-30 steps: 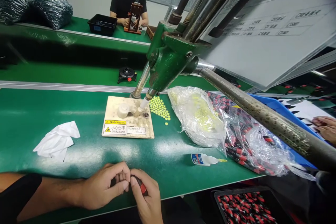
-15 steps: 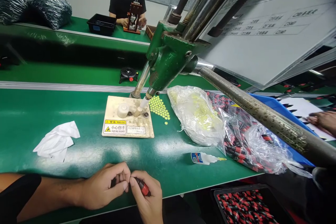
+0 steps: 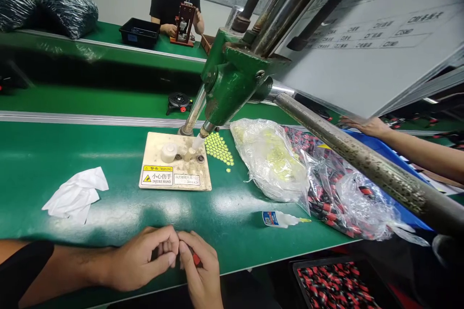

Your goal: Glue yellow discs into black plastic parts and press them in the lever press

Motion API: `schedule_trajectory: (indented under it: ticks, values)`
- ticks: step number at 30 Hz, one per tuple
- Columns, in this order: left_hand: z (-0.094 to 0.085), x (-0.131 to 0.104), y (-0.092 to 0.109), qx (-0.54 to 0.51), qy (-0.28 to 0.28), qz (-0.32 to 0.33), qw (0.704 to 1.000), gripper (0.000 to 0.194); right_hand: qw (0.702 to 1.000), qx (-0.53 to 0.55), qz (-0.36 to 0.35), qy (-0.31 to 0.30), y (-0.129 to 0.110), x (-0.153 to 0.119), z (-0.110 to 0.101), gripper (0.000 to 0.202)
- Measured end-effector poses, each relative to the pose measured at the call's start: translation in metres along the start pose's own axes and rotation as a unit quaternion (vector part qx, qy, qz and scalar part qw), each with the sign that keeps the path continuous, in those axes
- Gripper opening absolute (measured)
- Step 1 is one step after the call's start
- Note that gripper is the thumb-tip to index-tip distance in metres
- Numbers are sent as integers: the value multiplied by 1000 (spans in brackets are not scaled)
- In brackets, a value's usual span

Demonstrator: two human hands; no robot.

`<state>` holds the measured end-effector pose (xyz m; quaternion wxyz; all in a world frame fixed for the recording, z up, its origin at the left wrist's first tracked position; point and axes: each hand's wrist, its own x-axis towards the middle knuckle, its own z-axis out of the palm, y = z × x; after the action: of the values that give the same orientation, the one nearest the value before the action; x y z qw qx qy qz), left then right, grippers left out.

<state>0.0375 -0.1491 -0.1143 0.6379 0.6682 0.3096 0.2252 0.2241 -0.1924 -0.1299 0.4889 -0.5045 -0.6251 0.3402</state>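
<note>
Near the front edge of the green table, my left hand point(image 3: 145, 257) and my right hand point(image 3: 201, 263) meet at the fingertips. Curled fingers of my right hand hold a black and red part point(image 3: 196, 259), mostly hidden by them. My left fingers are bent in a pinch against it; a dark bit shows between them, too covered to name. Beyond the hands stands a green hand press point(image 3: 232, 82) over a cream base plate point(image 3: 155, 184) with warning labels. Yellow-green discs point(image 3: 219, 148) lie behind the plate.
White tissue point(image 3: 74, 195) lies at left, a glue bottle point(image 3: 277, 218) at right. Plastic bags point(image 3: 271, 164) of parts lie beside a blue tray point(image 3: 409, 212). A black tray point(image 3: 337, 282) of parts is at lower right. Another person's arm point(image 3: 416, 147) reaches in; someone sits opposite.
My right hand has turned slightly, covering more of the black and red part. At right the other person's hand has moved farther back. The person opposite has raised one hand to the small red-brown fixture.
</note>
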Motion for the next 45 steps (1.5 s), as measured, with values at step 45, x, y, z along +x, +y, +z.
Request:
schedule_trajectory:
  ticks: [45]
  values:
    - [1,-3,-4,-20,-5,-9,1000,10,1000,-17,9,13,9,-9,1,10]
